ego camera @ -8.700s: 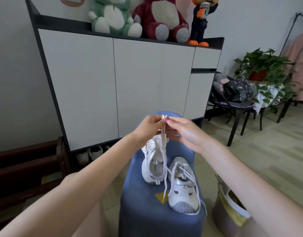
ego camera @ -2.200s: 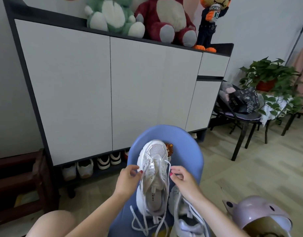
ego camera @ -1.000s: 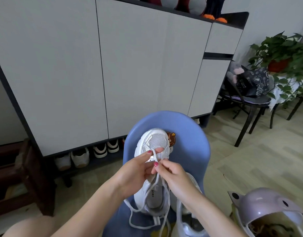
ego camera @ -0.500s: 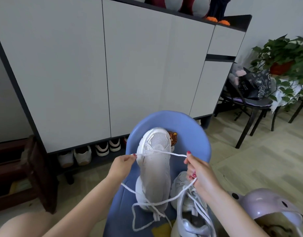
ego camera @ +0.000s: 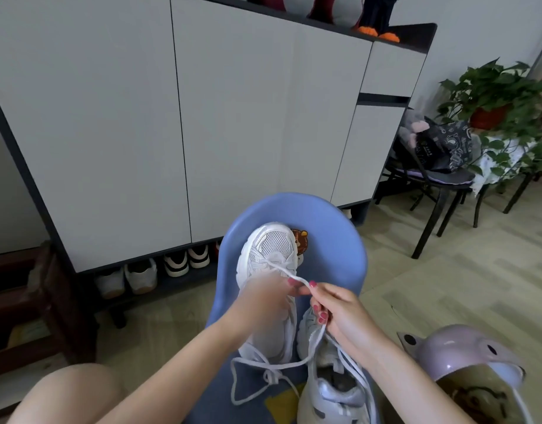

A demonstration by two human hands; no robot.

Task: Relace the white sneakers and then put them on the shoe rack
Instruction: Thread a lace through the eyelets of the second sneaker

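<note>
White lace pinched, seemingly, between left hand and right hand.

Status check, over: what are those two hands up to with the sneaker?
Left hand and right hand both pinching the white lace. Sneaker on blue stool, lacing unfinished near the toe. Second sneaker alongside; nothing in the way.

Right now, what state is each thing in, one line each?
Left sneaker: on the blue stool, lace only partly threaded.
Lace: pinched by both hands, loose ends trailing.
Left hand: fingers pinching the lace.
Right hand: gripping the lace.
Right sneaker: on the stool, laces loose.
Cabinet doors: closed.
Bin lid: open.
</note>
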